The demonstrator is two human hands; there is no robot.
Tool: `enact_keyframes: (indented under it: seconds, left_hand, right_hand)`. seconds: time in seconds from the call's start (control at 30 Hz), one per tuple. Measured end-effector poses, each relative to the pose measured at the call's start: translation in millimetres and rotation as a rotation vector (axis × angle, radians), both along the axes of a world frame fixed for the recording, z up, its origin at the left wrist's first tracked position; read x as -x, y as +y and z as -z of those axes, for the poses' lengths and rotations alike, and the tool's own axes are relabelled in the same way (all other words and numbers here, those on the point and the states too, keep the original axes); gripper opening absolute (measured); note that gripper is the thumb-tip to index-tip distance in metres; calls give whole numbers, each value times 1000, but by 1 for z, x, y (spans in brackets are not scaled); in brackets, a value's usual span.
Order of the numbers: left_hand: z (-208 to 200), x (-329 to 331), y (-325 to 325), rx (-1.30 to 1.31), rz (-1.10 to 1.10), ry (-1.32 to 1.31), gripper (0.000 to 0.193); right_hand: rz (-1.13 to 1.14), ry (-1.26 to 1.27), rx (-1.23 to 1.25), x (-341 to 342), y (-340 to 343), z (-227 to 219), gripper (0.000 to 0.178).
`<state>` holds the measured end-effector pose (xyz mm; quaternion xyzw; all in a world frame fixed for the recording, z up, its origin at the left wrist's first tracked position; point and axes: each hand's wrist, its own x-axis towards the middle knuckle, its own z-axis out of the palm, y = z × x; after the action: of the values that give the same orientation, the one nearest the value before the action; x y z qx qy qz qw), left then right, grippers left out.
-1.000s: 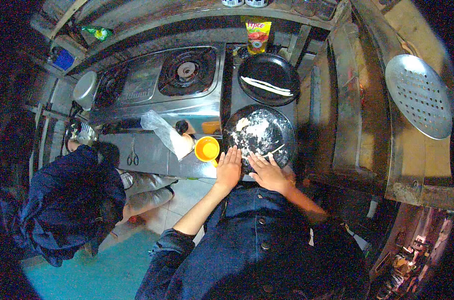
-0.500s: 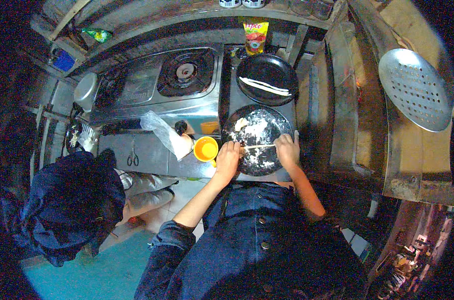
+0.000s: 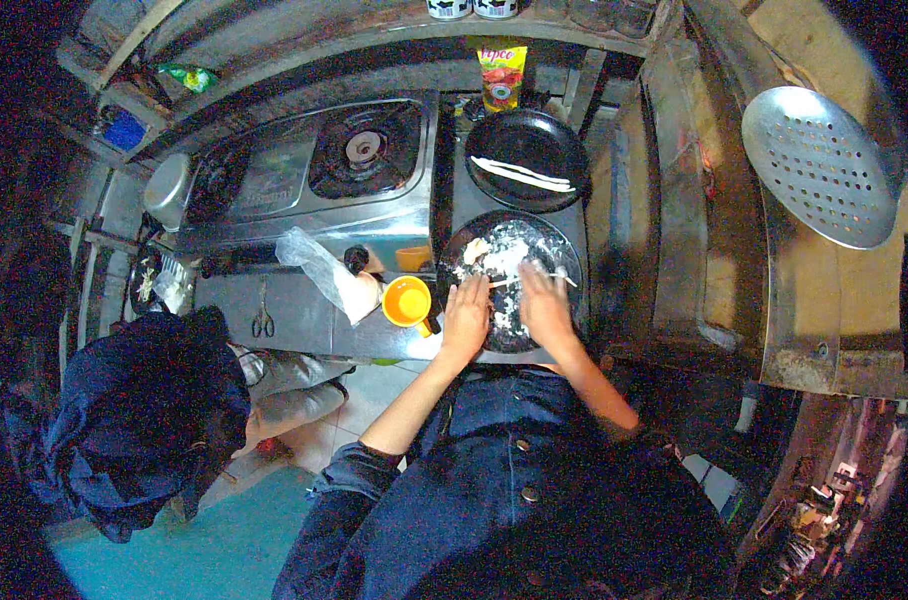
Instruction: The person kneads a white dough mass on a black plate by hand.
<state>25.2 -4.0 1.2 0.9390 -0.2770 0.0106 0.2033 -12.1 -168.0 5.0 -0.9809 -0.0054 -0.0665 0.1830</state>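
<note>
Both my hands lie flat over a thin white dough rope (image 3: 501,283) on a round black plate (image 3: 458,320) dusted with white flour. My left hand (image 3: 467,310) has its fingers stretched out on the rope's left part. My right hand (image 3: 546,308), a bit blurred, rests with extended fingers across it further right, and the rope's end pokes out beyond. A small dough lump (image 3: 476,250) sits at the plate's upper left. Behind it, a second black plate (image 3: 529,130) carries two long white dough strips (image 3: 524,175) side by side.
Left of the floured plate stand an orange mug (image 3: 407,301) and a clear bag of white powder (image 3: 358,296). Scissors (image 3: 263,318) lie further left, before a gas stove (image 3: 364,150). A yellow pouch (image 3: 501,80) is behind. A perforated skimmer (image 3: 822,165) is at right; another person (image 3: 139,420) at left.
My fingers went from gripping the dough rope's two ends to lying flat on it. The right hand moved inward, toward the left one.
</note>
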Motion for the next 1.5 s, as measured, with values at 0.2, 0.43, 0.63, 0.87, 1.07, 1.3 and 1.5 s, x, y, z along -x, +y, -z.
enact_keyframes:
  seconds: [0.2, 0.43, 0.63, 0.87, 1.07, 1.3, 1.5]
  left_hand:
    - [13, 4, -2, -230, 36, -38, 51]
    - [16, 5, -6, -315, 9, -82, 55]
    - [21, 17, -3, -350, -7, -66, 58]
    - [21, 4, -7, -325, 2, -128, 62]
    - [17, 7, -3, -334, 19, -82, 63]
    - [18, 15, 0, -336, 11, -44, 63]
    - [24, 0, -6, -298, -10, -122, 61]
  right_hand:
    - [-170, 95, -1, 6, 27, 15, 62]
    - [-165, 131, 48, 0, 27, 18, 63]
    - [-182, 155, 101, 8, 28, 15, 62]
    - [-158, 73, 167, -8, 25, 25, 59]
    - [-173, 85, 149, 4, 27, 17, 58]
    - [-199, 89, 143, 2, 24, 9, 59]
    - [-159, 46, 174, -16, 24, 22, 62]
